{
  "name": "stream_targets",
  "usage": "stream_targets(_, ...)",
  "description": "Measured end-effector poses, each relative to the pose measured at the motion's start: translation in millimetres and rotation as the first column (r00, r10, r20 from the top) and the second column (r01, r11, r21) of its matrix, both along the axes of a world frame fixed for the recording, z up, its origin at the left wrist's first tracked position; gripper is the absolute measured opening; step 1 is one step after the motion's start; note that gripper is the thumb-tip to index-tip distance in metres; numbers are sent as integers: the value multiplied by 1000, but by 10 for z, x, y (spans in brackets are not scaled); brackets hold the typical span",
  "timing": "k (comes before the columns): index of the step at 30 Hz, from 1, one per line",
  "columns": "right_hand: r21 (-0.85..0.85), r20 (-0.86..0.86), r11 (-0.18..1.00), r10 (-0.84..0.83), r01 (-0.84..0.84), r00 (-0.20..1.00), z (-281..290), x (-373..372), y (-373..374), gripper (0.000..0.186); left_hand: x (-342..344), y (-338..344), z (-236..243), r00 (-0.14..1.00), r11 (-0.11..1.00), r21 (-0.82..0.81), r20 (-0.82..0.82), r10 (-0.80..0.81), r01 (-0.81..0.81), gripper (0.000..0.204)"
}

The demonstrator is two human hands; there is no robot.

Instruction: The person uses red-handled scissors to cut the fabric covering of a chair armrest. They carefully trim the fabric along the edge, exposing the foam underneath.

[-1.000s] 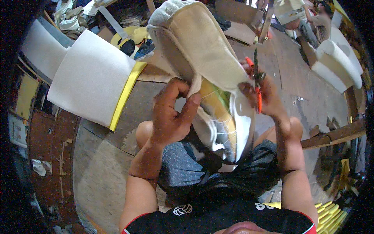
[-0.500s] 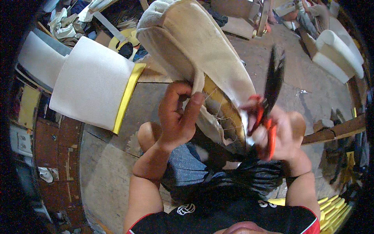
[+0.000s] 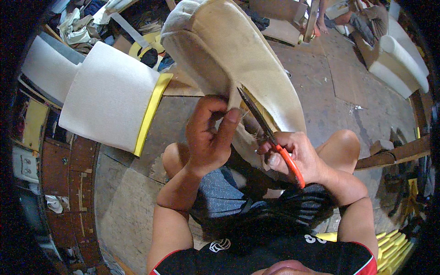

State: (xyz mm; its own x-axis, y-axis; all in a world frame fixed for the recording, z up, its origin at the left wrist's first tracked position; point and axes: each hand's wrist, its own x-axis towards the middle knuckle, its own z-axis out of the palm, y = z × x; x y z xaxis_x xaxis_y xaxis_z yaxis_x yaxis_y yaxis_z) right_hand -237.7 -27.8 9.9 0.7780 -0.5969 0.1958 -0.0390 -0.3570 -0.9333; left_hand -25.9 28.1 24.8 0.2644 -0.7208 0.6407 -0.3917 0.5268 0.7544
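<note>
A long beige upholstered piece [image 3: 250, 50] stands between my knees, leaning away from me. Along its near end the fabric cover is parted, and yellowish foam and loose threads show in the gap. My left hand [image 3: 208, 137] pinches the left edge of this cover between thumb and fingers. The orange-handled scissors [image 3: 288, 164] are in my right hand [image 3: 302, 153], on the right of the gap. Their dark blades point up and left across the gap, tips at its upper end near my left thumb. The blades look nearly closed.
To the left is a pale upholstered panel [image 3: 110, 98] with a yellow edge. A white upholstered chair part [image 3: 394, 64] lies at the far right, near a wooden beam [image 3: 394, 156]. Cloth scraps [image 3: 80, 27] pile up at far left. Yellow strips [image 3: 394, 250] are at lower right.
My right hand has brought the scissors down and left from upright, so the blades now lie over the gap. My left hand keeps its pinch on the cover. A person's foot shows at the back.
</note>
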Motion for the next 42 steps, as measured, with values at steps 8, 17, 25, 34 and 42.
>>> stream_targets(8,53,68,998,-32,28,997,21,52,39,38,6,21,35,999,1000,8,42,28,-28,13)
stream_targets(17,48,10,997,-60,59,998,60,64,24,41,5,8,34,1000,1000,-15,22,5,-5,12)
stream_targets(25,30,-147,998,-44,49,988,127,19,-48,59,14,0,33,997,1000,-9,76,3,-2,11)
stream_targets(34,137,-54,990,-35,43,998,148,-3,0,55,70,-6,-34,997,1000,-27,73,-3,5,10)
stream_targets(42,18,-35,999,-43,44,998,134,27,-10,41,15,-29,-4,999,998,-58,37,-16,18,12)
